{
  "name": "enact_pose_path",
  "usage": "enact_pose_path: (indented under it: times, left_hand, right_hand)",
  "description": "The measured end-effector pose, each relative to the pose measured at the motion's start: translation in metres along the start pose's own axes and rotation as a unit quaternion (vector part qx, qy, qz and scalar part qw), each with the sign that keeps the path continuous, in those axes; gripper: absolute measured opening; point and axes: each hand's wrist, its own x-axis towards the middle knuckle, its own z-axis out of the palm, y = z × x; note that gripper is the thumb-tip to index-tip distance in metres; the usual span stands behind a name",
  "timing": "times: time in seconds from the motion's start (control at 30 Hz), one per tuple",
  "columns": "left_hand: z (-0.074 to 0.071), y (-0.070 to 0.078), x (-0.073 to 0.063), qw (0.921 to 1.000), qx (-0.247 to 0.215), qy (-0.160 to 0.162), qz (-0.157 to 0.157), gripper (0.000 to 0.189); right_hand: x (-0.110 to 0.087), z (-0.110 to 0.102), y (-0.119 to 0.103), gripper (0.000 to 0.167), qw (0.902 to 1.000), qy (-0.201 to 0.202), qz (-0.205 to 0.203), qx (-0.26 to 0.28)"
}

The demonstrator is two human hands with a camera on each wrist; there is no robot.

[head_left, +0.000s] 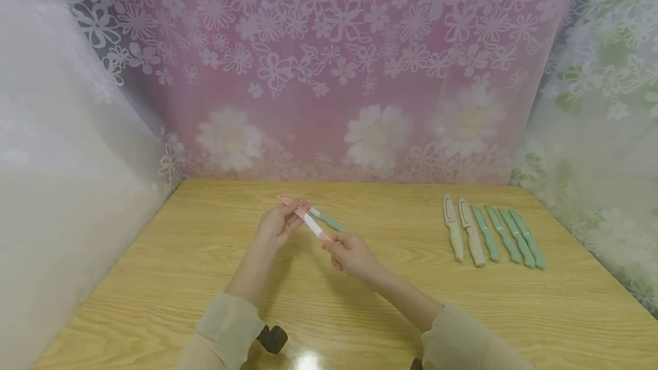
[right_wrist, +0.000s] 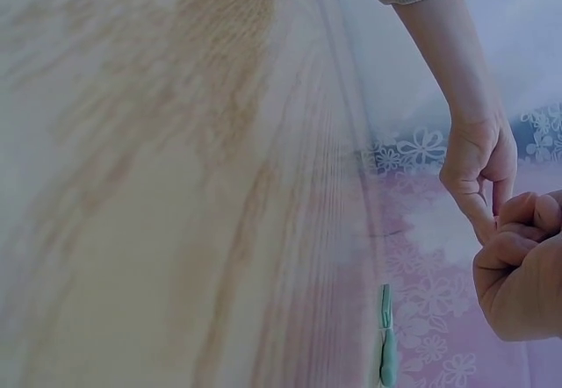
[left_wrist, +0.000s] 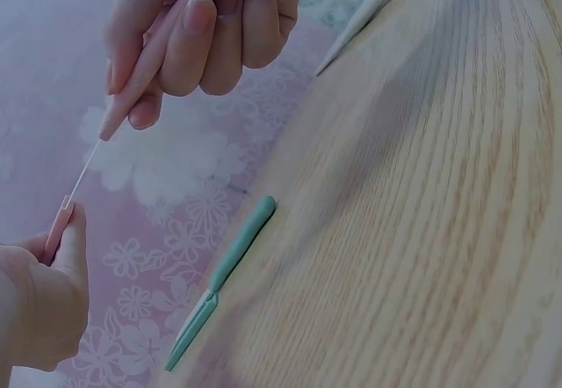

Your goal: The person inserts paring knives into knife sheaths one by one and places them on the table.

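A pink-handled knife is held in the air between both hands, its white blade [head_left: 312,225] partly out of a pink sheath [head_left: 287,199]. My left hand [head_left: 272,225] pinches the sheath between thumb and fingers. The fingers of my right hand [head_left: 354,254] curl round the pink handle [left_wrist: 133,94], also seen in the left wrist view. Bare blade [left_wrist: 83,173] shows between sheath and handle there. Just behind the hands, a green knife [head_left: 333,223] lies on the table. In the right wrist view the right hand [right_wrist: 527,287] partly covers the pink knife.
On the right of the wooden table [head_left: 180,278] lie two cream knives [head_left: 454,238] and several green knives [head_left: 504,238] in a slanted row. A pink flowered curtain [head_left: 308,73] hangs behind the table, with pale cloth on both sides.
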Motion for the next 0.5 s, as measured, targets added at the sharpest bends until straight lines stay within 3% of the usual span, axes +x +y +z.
enact_pose_path:
  times: [0.27, 0.5]
  left_hand:
    - [0.002, -0.002, 0.001, 0.9998, 0.016, -0.013, 0.003, 0.034]
    - [0.001, -0.004, 0.000, 0.9994, 0.026, -0.025, -0.003, 0.041]
  right_hand:
    - [0.001, 0.000, -0.002, 0.033, 1.0000, 0.004, -0.003, -0.001]
    - [-0.010, 0.000, -0.024, 0.028, 1.0000, 0.000, -0.001, 0.004]
